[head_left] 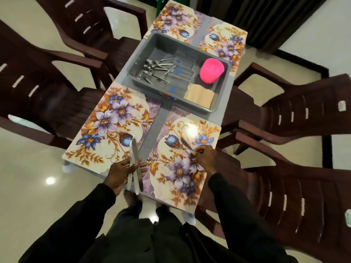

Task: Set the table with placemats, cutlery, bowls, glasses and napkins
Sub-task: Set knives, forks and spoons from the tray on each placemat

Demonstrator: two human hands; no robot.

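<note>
Floral placemats lie on the grey table, among them a near-left one and a near-right one. My left hand grips a bundle of three knives at the near-left mat's corner, blades pointing away from me. My right hand pinches the handle of a single knife whose blade rests on the near-right mat. A grey tub in the table's middle holds forks and spoons, clear glasses, a pink stack of bowls and tan napkins.
Two more floral placemats lie at the table's far end. Dark brown plastic chairs stand on both sides, two on the left and two on the right. My feet are at the table's near edge on a glossy floor.
</note>
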